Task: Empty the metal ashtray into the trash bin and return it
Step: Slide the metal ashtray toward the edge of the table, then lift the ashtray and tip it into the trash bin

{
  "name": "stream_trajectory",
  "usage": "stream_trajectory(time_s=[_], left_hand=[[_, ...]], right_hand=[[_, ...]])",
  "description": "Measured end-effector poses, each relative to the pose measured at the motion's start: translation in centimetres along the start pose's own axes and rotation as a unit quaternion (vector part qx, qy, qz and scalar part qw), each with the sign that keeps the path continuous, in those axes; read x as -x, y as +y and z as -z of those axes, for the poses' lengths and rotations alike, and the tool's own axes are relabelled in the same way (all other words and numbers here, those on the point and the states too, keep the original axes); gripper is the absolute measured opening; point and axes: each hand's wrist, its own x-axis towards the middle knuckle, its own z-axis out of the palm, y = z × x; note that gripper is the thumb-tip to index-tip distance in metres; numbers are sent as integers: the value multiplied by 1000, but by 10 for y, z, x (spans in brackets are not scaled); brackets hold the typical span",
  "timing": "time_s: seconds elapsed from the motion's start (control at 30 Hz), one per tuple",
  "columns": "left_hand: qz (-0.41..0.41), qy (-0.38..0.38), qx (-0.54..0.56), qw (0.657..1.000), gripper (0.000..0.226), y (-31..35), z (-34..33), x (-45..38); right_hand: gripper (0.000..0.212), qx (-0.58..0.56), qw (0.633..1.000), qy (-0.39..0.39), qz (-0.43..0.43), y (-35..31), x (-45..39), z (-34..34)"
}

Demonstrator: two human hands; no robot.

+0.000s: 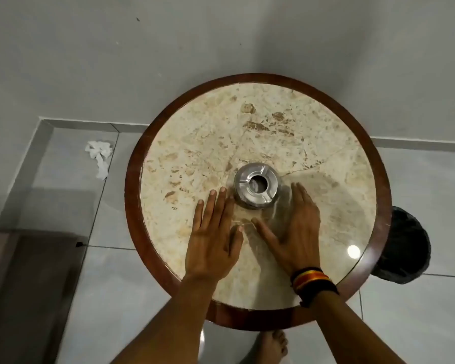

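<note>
A round metal ashtray (256, 185) with a hole in its lid stands near the middle of a round marble table (247, 127) with a dark wooden rim. My left hand (212, 237) lies flat just left and in front of the ashtray, fingers apart, holding nothing. My right hand (293, 229) is spread just right and in front of it, blurred, also holding nothing. Neither hand grips the ashtray. A black trash bin (405, 245) lined with a bag stands on the floor to the right, partly hidden under the table's edge.
Grey floor tiles surround the table and a grey wall rises behind it. A crumpled white tissue (99, 155) lies on the floor at the left. A dark brown piece of furniture (26, 285) sits at the lower left. My bare foot (271, 345) shows below the table.
</note>
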Motion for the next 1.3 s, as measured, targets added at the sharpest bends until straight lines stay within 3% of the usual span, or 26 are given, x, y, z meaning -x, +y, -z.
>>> stream_trajectory(time_s=[0.1,0.2,0.4,0.57,0.73,0.83,0.97,1.03,1.13,1.3], left_hand=[[-1,-19,-20,1000,72,-2,1,-5],[-12,-22,-24,999,73,-4,-5,-8],[-6,-15,-27,999,70,-6,-10,-8],[-7,-20,-54,998,69,-6,-9,-9],[-8,-35,-58,998,68,-7,-8,-9],[-12,-32,-64,997,68,-7,-6,-9],[-8,-37,-81,996,68,-4,-3,-10],[0,-35,-88,995,70,-2,-2,-11],[3,-25,-92,995,71,-1,-3,-12],[-4,-28,-86,996,69,-2,-3,-10]], right_hand=[[118,-73,997,-13,7,-21,-32,-7],[127,-56,997,-52,-2,-32,-52,-13],[121,-72,996,-52,-2,-32,-56,-6],[120,-121,992,19,-38,-34,-94,14],[120,-76,991,-19,-106,-32,-170,4],[108,-8,995,-49,-86,-29,-187,-6],[106,-8,992,-96,-85,-23,-179,-7],[87,-31,995,-58,-75,-24,-149,2],[40,-11,1000,20,16,-31,-80,15],[29,49,994,-74,64,-29,-11,2]])
